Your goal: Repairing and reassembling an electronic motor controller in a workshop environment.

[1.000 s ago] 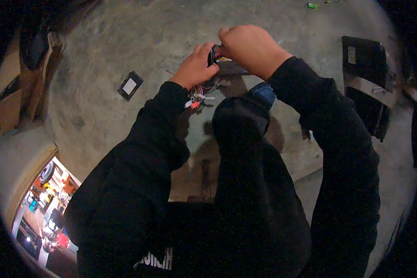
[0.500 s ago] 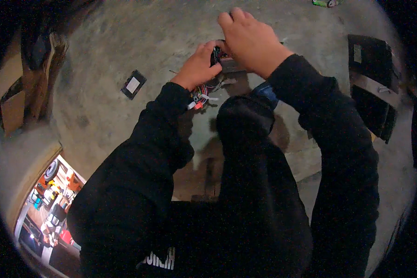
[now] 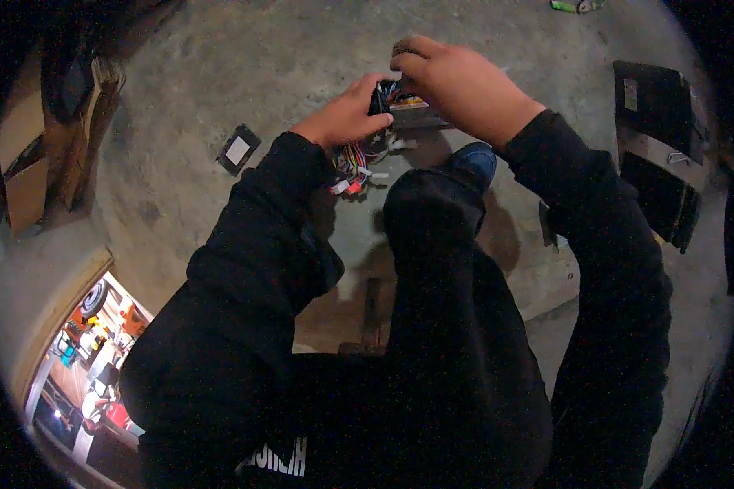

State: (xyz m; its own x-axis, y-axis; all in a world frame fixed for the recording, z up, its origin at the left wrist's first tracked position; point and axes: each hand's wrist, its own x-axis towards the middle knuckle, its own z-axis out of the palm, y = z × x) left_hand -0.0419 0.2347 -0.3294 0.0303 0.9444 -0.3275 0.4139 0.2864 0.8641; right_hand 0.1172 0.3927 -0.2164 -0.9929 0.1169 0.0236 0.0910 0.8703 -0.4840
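Note:
A grey, flat-sided box (image 3: pixel 420 117) with an open top and wires inside is in front of me, beyond my raised knee. My left hand (image 3: pixel 349 116) grips its left end, thumb on the near side and fingers behind, by a black bundle. Below that hand hangs a bunch of coloured wires (image 3: pixel 352 156) with white plugs and a red plug (image 3: pixel 353 187). Over the box's right part is my right hand (image 3: pixel 465 88), its fingers curled together above the wiring. What sits between those fingertips, if anything, is hidden. The right hand covers the box's far right end.
Left of the box a small black rectangular piece (image 3: pixel 237 150) with a white label lies on the concrete floor (image 3: pixel 220 73). Dark panels (image 3: pixel 656 110) lie at the right, cardboard (image 3: pixel 28 187) stands at the left. My shoe (image 3: pixel 475 163) is close below the box.
My right hand has come down and to the right, uncovering more of the box's top and its wires. The left hand stays on the box's left end.

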